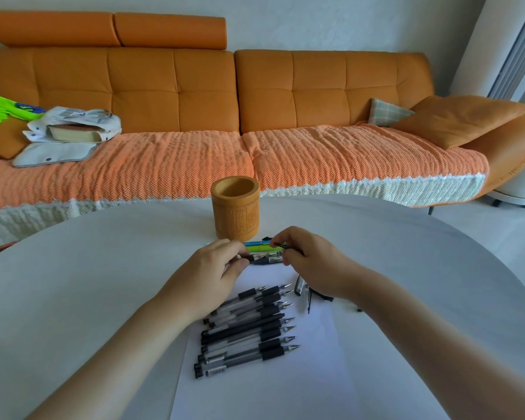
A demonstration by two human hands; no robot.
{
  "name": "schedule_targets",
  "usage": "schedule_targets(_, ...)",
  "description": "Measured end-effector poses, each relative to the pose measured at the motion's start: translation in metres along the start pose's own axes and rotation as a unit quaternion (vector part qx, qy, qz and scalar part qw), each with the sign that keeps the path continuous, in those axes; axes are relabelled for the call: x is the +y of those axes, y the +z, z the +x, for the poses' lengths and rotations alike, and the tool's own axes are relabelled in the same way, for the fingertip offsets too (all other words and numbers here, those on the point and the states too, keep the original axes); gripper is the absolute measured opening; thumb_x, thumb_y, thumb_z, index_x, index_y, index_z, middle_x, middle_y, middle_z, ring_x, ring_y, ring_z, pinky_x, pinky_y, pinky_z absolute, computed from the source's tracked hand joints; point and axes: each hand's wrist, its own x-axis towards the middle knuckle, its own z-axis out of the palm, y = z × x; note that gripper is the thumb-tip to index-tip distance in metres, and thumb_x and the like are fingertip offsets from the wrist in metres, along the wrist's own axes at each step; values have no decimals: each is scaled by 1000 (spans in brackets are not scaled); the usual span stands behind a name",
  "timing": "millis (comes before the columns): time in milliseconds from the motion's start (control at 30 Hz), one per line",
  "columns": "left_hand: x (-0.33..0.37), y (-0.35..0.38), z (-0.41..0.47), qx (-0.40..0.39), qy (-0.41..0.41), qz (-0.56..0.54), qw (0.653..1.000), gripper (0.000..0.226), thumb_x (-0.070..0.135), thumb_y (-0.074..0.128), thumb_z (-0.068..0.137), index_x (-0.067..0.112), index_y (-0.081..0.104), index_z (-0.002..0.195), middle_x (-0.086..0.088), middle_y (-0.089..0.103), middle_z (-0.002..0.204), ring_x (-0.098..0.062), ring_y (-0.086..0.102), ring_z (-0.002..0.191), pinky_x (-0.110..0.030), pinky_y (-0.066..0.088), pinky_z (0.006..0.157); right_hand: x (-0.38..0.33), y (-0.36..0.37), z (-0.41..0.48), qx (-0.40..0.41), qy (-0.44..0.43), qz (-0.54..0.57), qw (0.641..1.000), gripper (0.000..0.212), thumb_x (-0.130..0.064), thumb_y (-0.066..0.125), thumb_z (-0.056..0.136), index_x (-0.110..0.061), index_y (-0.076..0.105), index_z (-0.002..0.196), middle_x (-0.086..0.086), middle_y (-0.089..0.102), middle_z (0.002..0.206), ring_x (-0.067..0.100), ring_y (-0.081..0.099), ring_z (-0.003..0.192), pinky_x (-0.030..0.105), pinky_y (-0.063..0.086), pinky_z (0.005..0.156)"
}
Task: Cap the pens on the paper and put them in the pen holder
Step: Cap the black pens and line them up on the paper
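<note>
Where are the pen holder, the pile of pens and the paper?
pen holder (235, 213), head view, on its carved front wall.
pile of pens (243, 331), head view, on a barrel mid-pile.
paper (270, 395), head view, on its bare near part.

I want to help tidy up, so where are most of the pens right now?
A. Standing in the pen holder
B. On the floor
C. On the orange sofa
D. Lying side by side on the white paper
D: the uncapped pens lie in a row on the paper, and none stick out of the pen holder.
</note>
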Motion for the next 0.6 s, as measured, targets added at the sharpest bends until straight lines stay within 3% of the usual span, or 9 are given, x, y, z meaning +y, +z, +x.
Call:
schedule_targets(133, -3, -4, 0, 4, 5, 19, 1000, 11, 25, 58, 94, 22, 64, 103, 11, 58, 96, -4, 54, 86, -25, 47, 72, 0, 0, 1, 8, 24, 141, 990, 27, -8, 54, 95, -21, 58, 118, 0, 75, 91, 15, 60, 55, 22, 43, 48)
schedule_targets(233, -5, -5, 0, 2, 4, 26, 1000, 11, 27, 59, 93, 25, 65, 101, 13, 58, 94, -5, 54, 85, -27, 47, 71, -1, -1, -2, 30, 46, 181, 982, 11, -10, 63, 92, -13, 64, 102, 2, 77, 85, 18, 63, 53, 24, 41, 42)
schedule_targets(367, -4, -5, 0, -1, 15, 48, 999, 11, 30, 58, 93, 27, 65, 100, 14, 56, 90, -8, 53, 80, -30, 46, 66, 1, -3, -5, 52, 48, 166, 984, 13, -10, 61, 93, -15, 73, 95, -4, 64, 54, 5, 48, 38, 21, 40, 41)
schedule_targets(600, 1, -5, 0, -1, 21, 45, 999, 12, 30, 58, 93, 27, 67, 102, 13, 56, 89, -8, 53, 78, -31, 47, 64, -2, 1, -7, 42, 35, 123, 991, 15, -17, 61, 94, -20, 74, 90, -8, 62, 53, 4, 50, 42, 20, 43, 46)
